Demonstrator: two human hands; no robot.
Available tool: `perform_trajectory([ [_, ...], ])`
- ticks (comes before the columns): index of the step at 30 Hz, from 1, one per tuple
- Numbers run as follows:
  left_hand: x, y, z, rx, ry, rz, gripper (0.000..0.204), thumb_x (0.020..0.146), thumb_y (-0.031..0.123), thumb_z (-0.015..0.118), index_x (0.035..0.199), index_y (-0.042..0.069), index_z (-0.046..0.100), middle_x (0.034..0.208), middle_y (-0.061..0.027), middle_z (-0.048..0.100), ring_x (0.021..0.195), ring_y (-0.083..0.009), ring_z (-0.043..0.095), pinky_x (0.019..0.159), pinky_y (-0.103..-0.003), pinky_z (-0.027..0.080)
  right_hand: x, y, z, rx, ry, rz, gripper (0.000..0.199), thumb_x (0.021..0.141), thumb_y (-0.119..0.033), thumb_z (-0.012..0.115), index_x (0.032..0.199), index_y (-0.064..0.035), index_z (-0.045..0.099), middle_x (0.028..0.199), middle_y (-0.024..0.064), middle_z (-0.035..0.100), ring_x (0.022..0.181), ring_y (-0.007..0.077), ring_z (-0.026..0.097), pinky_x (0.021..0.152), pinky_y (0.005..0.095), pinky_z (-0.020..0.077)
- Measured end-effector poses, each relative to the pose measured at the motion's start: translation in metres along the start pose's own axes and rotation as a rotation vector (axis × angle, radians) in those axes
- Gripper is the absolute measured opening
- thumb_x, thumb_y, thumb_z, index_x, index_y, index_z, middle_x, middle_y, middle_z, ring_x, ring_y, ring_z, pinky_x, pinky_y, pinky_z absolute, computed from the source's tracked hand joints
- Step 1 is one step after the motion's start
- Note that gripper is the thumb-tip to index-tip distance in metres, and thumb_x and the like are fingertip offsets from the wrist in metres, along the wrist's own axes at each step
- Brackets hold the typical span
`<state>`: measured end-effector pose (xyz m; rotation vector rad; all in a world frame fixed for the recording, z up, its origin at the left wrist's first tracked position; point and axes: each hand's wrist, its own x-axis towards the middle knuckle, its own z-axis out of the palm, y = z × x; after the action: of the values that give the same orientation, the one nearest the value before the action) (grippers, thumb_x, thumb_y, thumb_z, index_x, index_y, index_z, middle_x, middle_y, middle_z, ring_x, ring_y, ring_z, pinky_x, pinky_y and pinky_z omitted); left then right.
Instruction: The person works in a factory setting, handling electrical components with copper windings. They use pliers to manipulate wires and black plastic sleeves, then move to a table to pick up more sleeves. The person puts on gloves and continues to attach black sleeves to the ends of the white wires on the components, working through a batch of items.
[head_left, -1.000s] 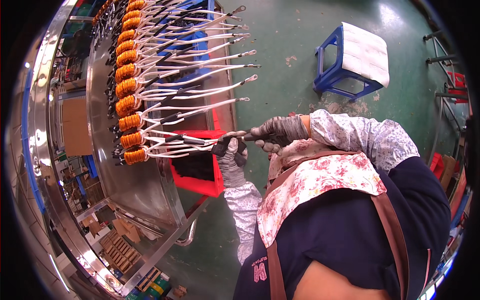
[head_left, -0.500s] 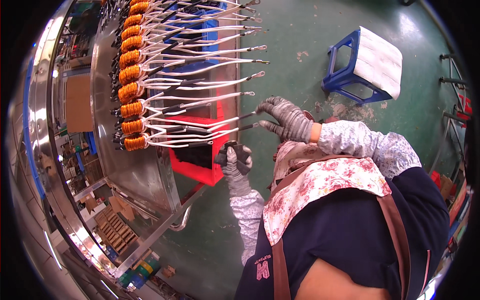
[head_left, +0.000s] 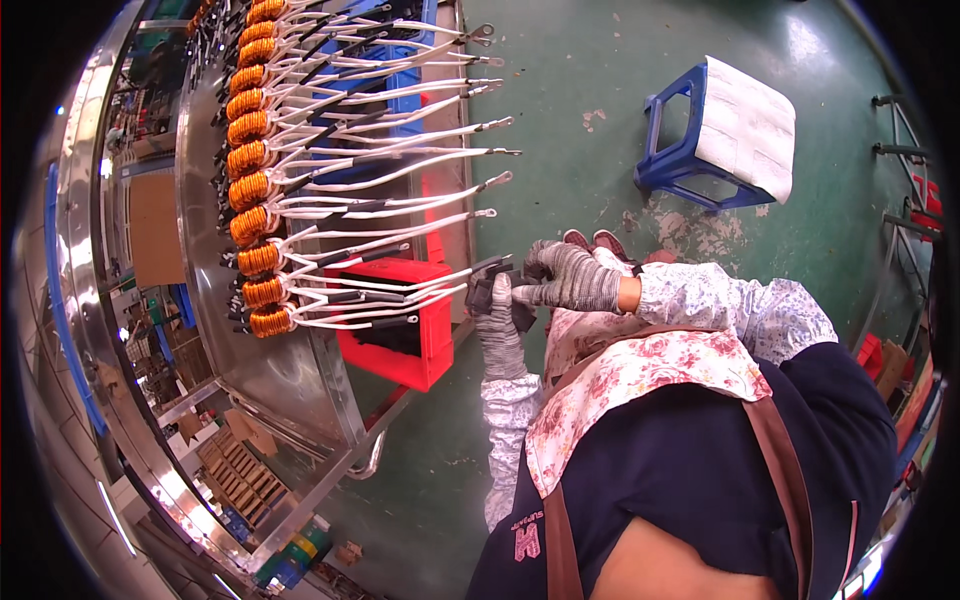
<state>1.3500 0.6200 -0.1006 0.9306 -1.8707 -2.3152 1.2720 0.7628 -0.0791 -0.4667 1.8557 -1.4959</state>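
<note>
A bunch of short black sleeves (head_left: 482, 292) is held in my left hand (head_left: 500, 345), thumb pressed on top. My right hand (head_left: 585, 280) has its fingertips closed against the same bunch; whether a single sleeve is pinched there is hidden. Both hands are gloved in grey. Just left of them end the white wire leads (head_left: 430, 220) of a row of orange-wound coils (head_left: 258, 260). Many leads carry bare metal ring lugs (head_left: 498, 180); black sleeving covers the ends of the nearest leads, close to my fingers.
The coils sit along a metal bench (head_left: 290, 375). A red bin (head_left: 436, 335) with black pieces inside is below the nearest leads, and a blue bin (head_left: 410, 100) lies farther up. On the green floor stands a blue stool (head_left: 745, 130) with a white padded top.
My right hand has come away from the lead ends, down to the bunch in my left hand. The left hand has moved right and slightly up. Bench and coils have shifted in view.
</note>
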Motion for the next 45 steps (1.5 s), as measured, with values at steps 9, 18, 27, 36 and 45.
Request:
perform_trajectory([
  [9,0.03,0.009,0.002,-0.331,-0.158,-0.135,0.023,0.084,0.028,0.058,0.088,0.007,0.051,0.073,-0.0029,0.056,0.054,-0.0107,0.053,0.044,-0.024,0.045,0.026,-0.004,-0.023,0.529,0.162,-0.269,0.02,0.076,-0.012,0.064,0.089,0.0031,0.062,0.087,0.0135,0.06,0.078,0.0269,0.06,0.069,0.0357,0.0494],
  [18,0.123,-0.04,-0.063,-0.198,0.091,-0.101,0.018,0.084,0.019,0.06,0.101,0.014,0.056,0.073,-0.0008,0.055,0.046,-0.0112,0.05,0.035,-0.025,0.041,0.024,0.001,-0.083,0.666,0.013,0.253,0.032,0.084,-0.027,0.058,0.107,-0.0042,0.056,0.067,0.004,0.059,0.046,0.0074,0.048,0.039,0.0202,0.0382],
  [27,0.079,0.031,-0.037,-0.088,-0.083,0.052,0.03,0.083,0.021,0.06,0.11,0.008,0.055,0.101,-0.0041,0.061,0.052,-0.0091,0.05,0.042,-0.021,0.042,0.011,0.063,-0.057,-0.274,0.179,-0.133,0.028,0.088,-0.029,0.049,0.104,-0.0093,0.061,0.08,0.0103,0.058,0.076,0.0231,0.055,0.067,0.0344,0.0437],
  [36,0.058,0.053,-0.031,-0.387,-0.172,0.106,0.029,0.085,0.017,0.056,0.112,0.007,0.05,0.104,-0.0141,0.059,0.051,-0.0114,0.052,0.037,-0.023,0.042,0.002,0.003,-0.056,-0.067,0.089,-0.419,0.025,0.083,-0.019,0.056,0.102,-0.0037,0.059,0.086,0.0141,0.058,0.08,0.0303,0.056,0.071,0.0378,0.0453],
  [45,0.061,0.054,-0.033,-0.442,-0.224,0.117,0.029,0.086,0.013,0.054,0.114,0.008,0.048,0.107,-0.0149,0.058,0.049,-0.013,0.053,0.036,-0.024,0.042,0.034,-0.019,-0.013,-0.363,0.262,-0.484,0.027,0.084,-0.027,0.052,0.1,-0.0062,0.055,0.08,0.0151,0.055,0.077,0.0334,0.055,0.068,0.0419,0.0447],
])
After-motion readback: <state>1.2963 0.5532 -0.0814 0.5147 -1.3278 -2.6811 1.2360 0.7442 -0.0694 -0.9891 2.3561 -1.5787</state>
